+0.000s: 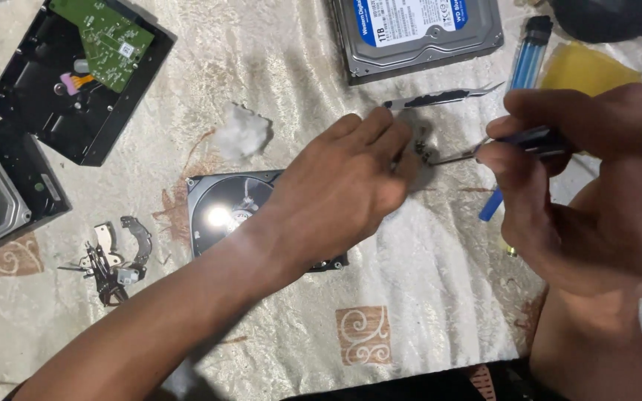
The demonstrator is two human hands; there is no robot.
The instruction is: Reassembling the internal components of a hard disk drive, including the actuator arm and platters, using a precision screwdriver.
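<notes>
R hand fingers clenched on screwdriver, long axis horizontal, tip pointing left at small metal part. L hand pinched that part, covering opened drive. Tweezers just behind; closed drive beyond.

L hand palm-down, fingers curled — R hand in pinch grip.

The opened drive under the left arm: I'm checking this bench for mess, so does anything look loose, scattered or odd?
Yes. The opened drive lies with its shiny platter bare. Small loose metal parts are scattered to its left on the cloth, and a white tuft of cotton sits above it. The left hand and right hand hold tiny parts.
</notes>
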